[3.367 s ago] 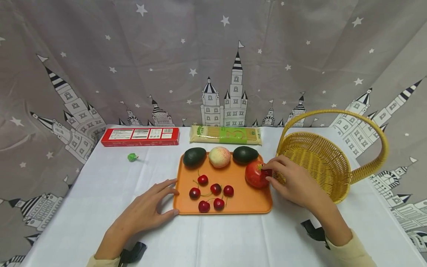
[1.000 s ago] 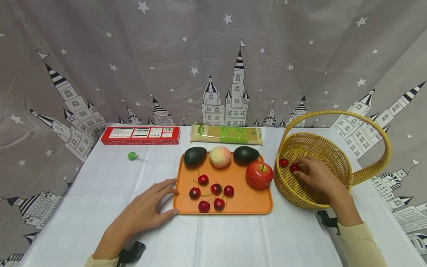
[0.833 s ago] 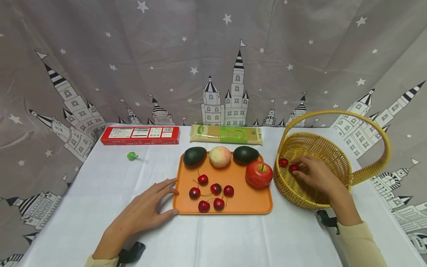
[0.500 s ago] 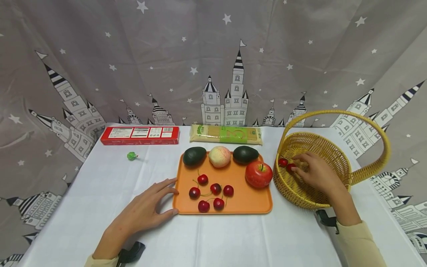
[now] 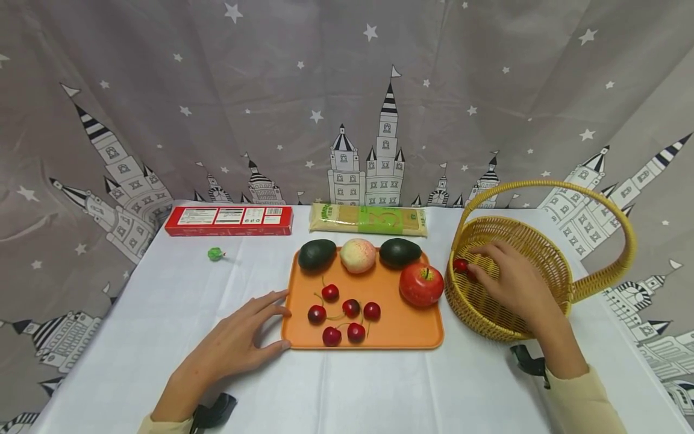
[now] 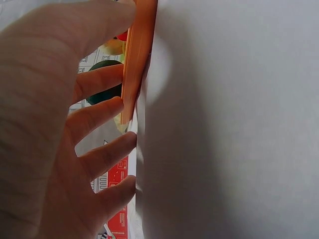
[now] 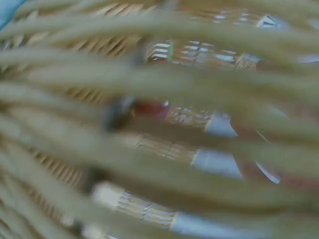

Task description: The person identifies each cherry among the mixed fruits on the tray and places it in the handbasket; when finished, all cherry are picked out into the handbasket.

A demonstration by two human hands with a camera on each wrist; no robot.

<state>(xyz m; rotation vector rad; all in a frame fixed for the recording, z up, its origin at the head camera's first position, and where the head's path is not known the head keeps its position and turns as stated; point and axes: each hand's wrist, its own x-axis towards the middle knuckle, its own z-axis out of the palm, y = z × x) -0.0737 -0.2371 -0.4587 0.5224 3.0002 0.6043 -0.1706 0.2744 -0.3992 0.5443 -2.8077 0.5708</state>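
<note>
My left hand [image 5: 235,337] rests at the left edge of the orange tray [image 5: 401,331], fingers spread and fingertips at its rim. In the left wrist view, the thumb and two fingers meet the tray's side [image 6: 137,64]. Several cherries [image 5: 351,308] with stems lie on the tray. My right hand [image 5: 512,280] is inside the wicker basket [image 5: 466,313], index finger and thumb apart. A cherry [image 5: 461,265] lies by the basket's left wall; a second one [image 5: 472,275] is partly covered by the thumb. Blurred wicker fills the right wrist view, with a red patch [image 7: 149,108] behind it.
Along the tray's back lie two avocados [image 5: 317,255] and a peach [image 5: 358,255], with a red apple [image 5: 421,284] at its right edge. Behind are a red box [image 5: 229,222] and a noodle packet [image 5: 368,220]. A small green item [image 5: 215,254] lies left. The basket's handle [image 5: 618,223] arches up.
My right hand has gone from beside the apple into the basket with a cherry, then moved it left beside another. Its index finger and thumb have since parted. The left hand has stayed put.
</note>
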